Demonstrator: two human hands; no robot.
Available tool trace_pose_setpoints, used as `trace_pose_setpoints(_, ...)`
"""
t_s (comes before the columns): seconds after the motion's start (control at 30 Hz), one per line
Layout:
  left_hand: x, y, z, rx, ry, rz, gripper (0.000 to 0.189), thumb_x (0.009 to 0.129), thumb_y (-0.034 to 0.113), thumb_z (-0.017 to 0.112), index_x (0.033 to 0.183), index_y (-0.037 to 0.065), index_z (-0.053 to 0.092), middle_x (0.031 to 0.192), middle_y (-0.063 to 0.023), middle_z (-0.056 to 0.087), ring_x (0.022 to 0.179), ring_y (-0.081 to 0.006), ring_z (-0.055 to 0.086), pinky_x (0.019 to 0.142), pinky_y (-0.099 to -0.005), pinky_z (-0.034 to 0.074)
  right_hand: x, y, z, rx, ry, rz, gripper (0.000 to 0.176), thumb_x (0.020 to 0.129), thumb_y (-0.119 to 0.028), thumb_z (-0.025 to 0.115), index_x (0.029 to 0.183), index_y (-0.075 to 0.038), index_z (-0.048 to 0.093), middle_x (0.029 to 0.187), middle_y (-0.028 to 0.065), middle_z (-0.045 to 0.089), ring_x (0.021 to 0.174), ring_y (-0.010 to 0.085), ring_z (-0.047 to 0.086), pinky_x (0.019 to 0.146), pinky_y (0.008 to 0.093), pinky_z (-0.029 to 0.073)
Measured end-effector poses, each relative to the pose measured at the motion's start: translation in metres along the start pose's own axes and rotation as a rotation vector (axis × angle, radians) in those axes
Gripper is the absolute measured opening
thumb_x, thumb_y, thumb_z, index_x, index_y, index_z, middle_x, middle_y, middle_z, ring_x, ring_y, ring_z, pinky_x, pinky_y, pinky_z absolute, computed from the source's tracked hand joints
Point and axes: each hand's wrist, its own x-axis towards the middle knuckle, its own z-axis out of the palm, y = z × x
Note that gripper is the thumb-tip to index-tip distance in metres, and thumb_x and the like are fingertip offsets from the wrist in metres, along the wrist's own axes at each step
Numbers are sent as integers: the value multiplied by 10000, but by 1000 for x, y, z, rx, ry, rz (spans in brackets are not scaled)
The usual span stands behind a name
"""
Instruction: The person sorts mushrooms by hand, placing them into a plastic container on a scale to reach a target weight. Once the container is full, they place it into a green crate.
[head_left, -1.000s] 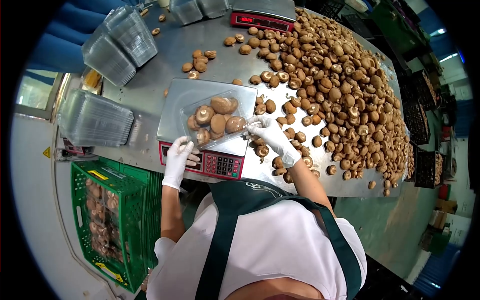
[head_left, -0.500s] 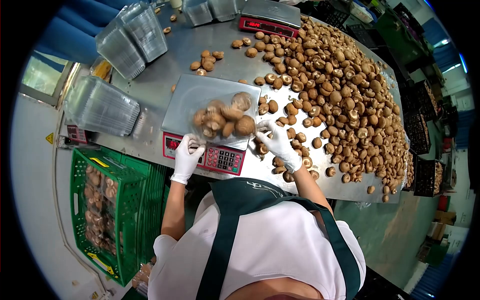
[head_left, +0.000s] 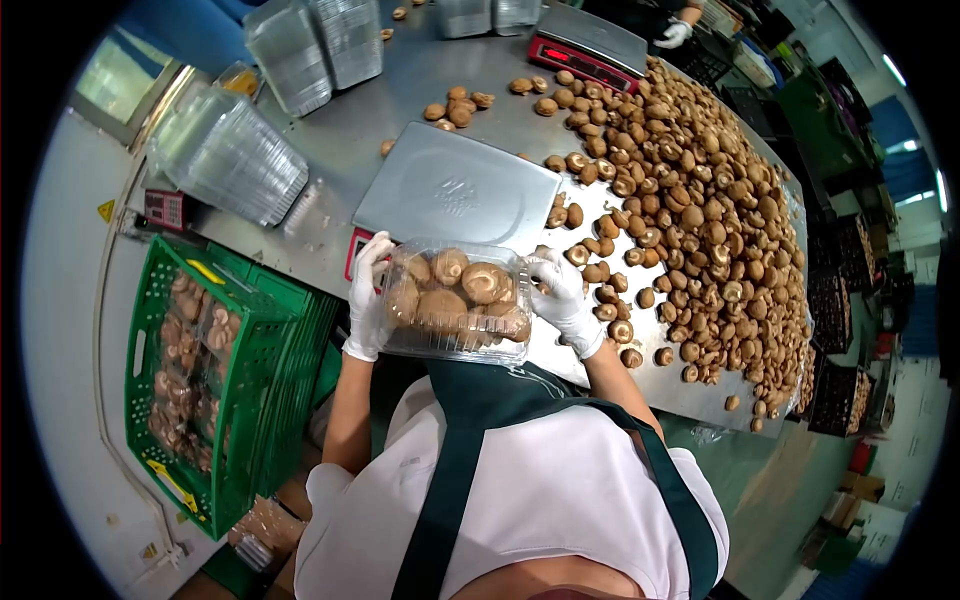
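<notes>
A clear plastic container (head_left: 455, 345) filled with brown mushrooms (head_left: 443, 310) is held up close to my apron, tilted toward me. My gloved left hand (head_left: 369, 300) grips its left side, and my gloved right hand (head_left: 563, 302) grips its right side. Just beyond it lies the bare steel plate of a weighing scale (head_left: 455, 190); most of the scale's red front is hidden behind the container. Loose mushrooms (head_left: 615, 310) lie on the table right of my right hand.
A large mushroom heap (head_left: 700, 230) covers the table's right side. Stacked clear containers (head_left: 235, 155) stand at the left. A second scale (head_left: 585, 50) sits at the back, near another person's gloved hand (head_left: 675, 35). A green crate (head_left: 190, 390) of packed mushrooms stands lower left.
The container of mushrooms has been lifted off the scale plate and brought toward me, with both hands now on its sides. Another person's hand has come into view at the top.
</notes>
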Motion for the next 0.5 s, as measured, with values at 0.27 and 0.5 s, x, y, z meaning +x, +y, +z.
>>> trace_pose_setpoints(0.27, 5, -7, -9, -531, 9, -695, 366, 827, 144, 676, 1110, -19, 512, 899, -47, 611, 759, -94, 561, 680, -236, 465, 2, -24, 31, 878, -271, 965, 197, 832, -167, 654, 928, 0, 614, 811, 57, 675, 684, 88, 609, 660, 223, 483)
trace_pose_setpoints(0.5, -13, -30, -15, -509, -72, -961, 309, 890, 275, 595, 1091, 41, 571, 934, -48, 622, 751, -108, 598, 615, -221, 467, 28, -30, 7, 336, -274, 994, 273, 861, -267, 625, 936, -5, 641, 752, 44, 659, 665, 96, 595, 614, 233, 471)
